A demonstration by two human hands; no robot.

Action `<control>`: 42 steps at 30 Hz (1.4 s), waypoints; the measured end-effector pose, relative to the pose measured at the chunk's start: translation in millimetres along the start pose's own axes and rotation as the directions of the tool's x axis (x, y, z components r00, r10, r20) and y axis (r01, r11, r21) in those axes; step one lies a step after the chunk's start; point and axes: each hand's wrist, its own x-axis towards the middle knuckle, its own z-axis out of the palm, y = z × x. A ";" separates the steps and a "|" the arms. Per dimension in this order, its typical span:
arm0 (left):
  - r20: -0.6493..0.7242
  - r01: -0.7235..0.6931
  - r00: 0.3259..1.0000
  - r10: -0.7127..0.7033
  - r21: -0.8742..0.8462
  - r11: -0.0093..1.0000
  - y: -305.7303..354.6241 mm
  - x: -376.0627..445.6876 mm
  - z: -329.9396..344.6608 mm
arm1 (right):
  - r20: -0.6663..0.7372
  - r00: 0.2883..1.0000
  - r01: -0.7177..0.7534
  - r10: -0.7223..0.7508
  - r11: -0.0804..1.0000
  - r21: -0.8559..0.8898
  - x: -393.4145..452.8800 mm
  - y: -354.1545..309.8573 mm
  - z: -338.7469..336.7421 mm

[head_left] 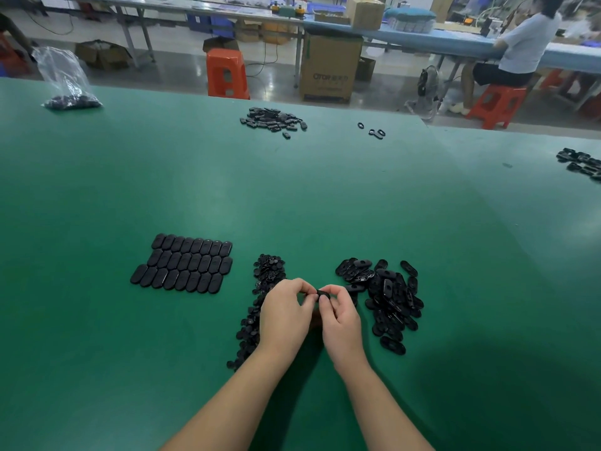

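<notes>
Both hands (313, 307) — black part (323, 293) pinched between

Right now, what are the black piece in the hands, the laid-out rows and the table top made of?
Oval piece, pinched by left hand and right hand: looks like moulded black plastic, smooth, slightly glossy. Laid-out rows: likely the same plastic; identical shapes, soft highlights. Table top: green mat, probably rubber or vinyl; matte with a broad dull sheen.

Bare forearms converge from the bottom edge, wrists close. Left hand (286, 309) and right hand (341, 317) meet at fingertips, fingers curled, both pinching one small black part (323, 292) between them.
</notes>
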 end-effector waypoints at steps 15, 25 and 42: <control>0.218 0.082 0.974 -0.059 -0.098 0.992 -4.1 18.0 -12.8 | 0.036 0.999 0.027 -0.025 0.998 -0.057 1.6 1.9 1.9; 0.180 0.095 0.981 -0.077 -0.092 0.991 -2.1 14.2 -9.8 | 0.035 0.999 0.014 -0.012 0.999 -0.051 0.2 0.8 1.9; 0.189 -0.023 0.981 0.035 -0.067 0.998 -4.1 6.9 -9.4 | -0.009 1.000 0.006 -0.006 1.000 -0.031 -0.2 -0.2 2.1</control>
